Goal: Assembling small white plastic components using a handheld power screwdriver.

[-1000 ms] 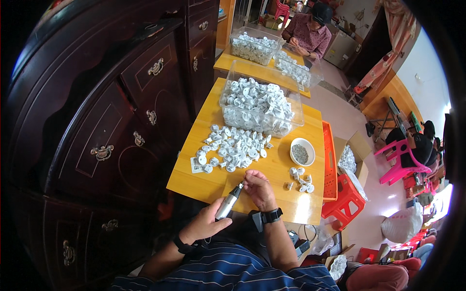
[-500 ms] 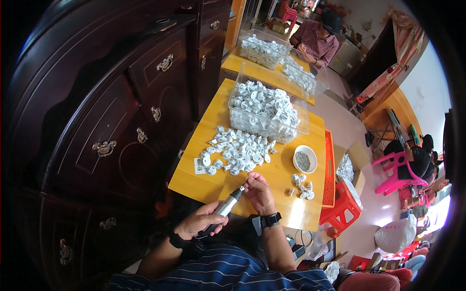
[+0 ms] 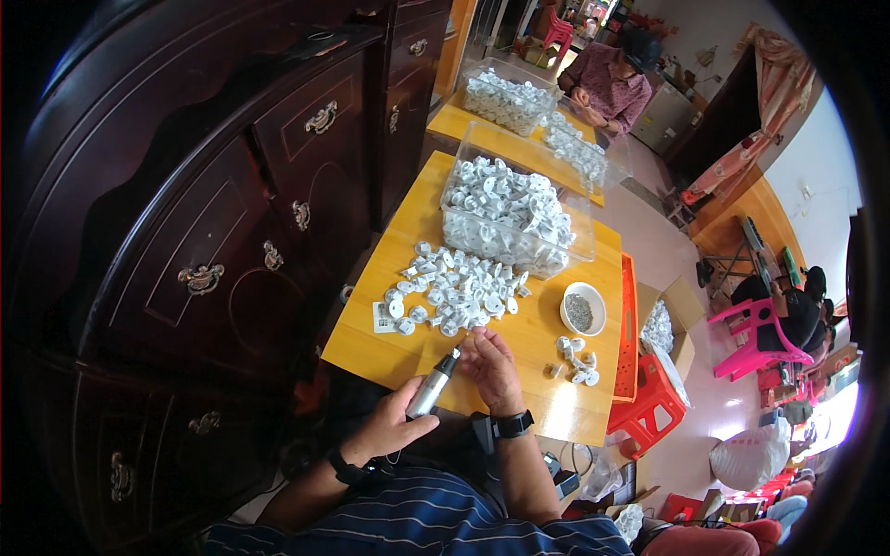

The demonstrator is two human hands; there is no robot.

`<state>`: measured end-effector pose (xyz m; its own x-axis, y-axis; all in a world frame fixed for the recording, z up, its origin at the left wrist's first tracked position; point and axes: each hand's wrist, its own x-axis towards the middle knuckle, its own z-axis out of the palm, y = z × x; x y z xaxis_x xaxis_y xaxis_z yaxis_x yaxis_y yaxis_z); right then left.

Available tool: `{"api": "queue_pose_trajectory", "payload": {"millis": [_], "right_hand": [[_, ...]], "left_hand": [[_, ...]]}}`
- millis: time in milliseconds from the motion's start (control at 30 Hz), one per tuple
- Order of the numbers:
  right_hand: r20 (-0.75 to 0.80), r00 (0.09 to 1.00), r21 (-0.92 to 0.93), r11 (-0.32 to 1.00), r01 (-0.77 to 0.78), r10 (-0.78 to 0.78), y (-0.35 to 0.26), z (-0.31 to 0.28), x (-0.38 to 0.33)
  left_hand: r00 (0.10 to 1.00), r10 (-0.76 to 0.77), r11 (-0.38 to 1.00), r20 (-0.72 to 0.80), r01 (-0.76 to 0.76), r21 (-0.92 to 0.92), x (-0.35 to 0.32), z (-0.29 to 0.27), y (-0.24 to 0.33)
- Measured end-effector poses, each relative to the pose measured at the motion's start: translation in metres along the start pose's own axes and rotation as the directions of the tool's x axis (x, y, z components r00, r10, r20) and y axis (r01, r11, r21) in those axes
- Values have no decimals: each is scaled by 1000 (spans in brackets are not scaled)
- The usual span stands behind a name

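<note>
Currently gripping silver electric screwdriver (image 3: 433,386) in left hand (image 3: 394,428), tip at right hand (image 3: 489,368), fingers pinched on something too small to tell, just below white parts pile (image 3: 454,292). Small white square label (image 3: 383,318) at pile's left edge.

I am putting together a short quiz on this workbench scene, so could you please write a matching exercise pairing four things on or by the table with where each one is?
Things:
1. silver electric screwdriver
2. small white bowl
3. clear plastic bin
4. red plastic stool

Places:
A. on the floor at the table's right side
B. at the far end of the yellow table, full of white parts
C. in the left hand, tip towards the right hand
D. on the table right of the loose pile of white parts, holding small dark pieces

Pairs: 1-C, 2-D, 3-B, 4-A
</note>
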<state>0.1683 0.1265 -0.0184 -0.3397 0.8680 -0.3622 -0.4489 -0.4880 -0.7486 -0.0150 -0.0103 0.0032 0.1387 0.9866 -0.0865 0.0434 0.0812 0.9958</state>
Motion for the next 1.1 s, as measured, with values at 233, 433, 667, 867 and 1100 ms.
{"api": "queue_pose_trajectory", "payload": {"millis": [233, 433, 667, 867, 1100], "right_hand": [[87, 870, -907, 322, 271, -486, -9, 0, 14], [196, 788, -977, -45, 209, -584, -10, 1, 31], [18, 876, -951, 261, 163, -481, -18, -21, 29], [-57, 987, -241, 962, 131, -149, -19, -31, 10], [-1, 993, -10, 993, 117, -117, -13, -47, 5]], "left_hand": [[998, -26, 999, -50, 24, -34, -1, -7, 0], [982, -186, 982, -18, 185, -31, -3, -7, -1], [987, -160, 986, 3, 160, -43, -2, -4, 12], [980, -196, 980, 33, 197, -25, 1, 1, 17], [990, -143, 990, 24, 142, 13, 6, 9, 17]]}}
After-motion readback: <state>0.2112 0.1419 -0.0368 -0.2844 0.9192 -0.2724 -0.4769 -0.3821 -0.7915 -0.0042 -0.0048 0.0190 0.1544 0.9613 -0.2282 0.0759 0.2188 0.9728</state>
